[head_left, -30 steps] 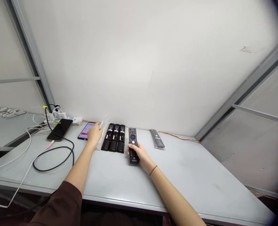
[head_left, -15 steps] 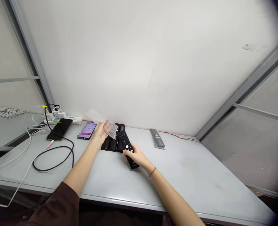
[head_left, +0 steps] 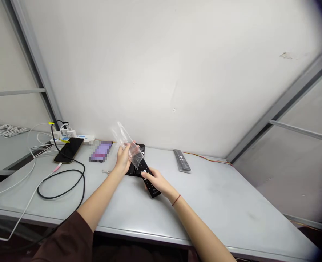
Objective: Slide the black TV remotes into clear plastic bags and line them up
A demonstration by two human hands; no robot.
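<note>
My right hand (head_left: 153,179) grips a black remote control (head_left: 148,178) by its lower half, tilted up and to the left above the grey table (head_left: 218,203). My left hand (head_left: 123,158) holds a clear plastic bag (head_left: 128,145) upright, and the remote's top end sits in the bag's mouth. Behind both hands lie black remotes (head_left: 138,160) in a row near the wall, partly hidden. A bagged grey remote (head_left: 182,160) lies to the right of them.
A phone with a lit screen (head_left: 101,151) and a dark phone (head_left: 69,150) lie at the left. A power strip (head_left: 71,137) with chargers sits by the wall. A black cable (head_left: 60,182) loops over the table's left side, with white cables beside it.
My right hand lifted the remote off the table and tilted it leftward. My left hand picked up the clear bag, raised it, and brought it over the remote's top end.
</note>
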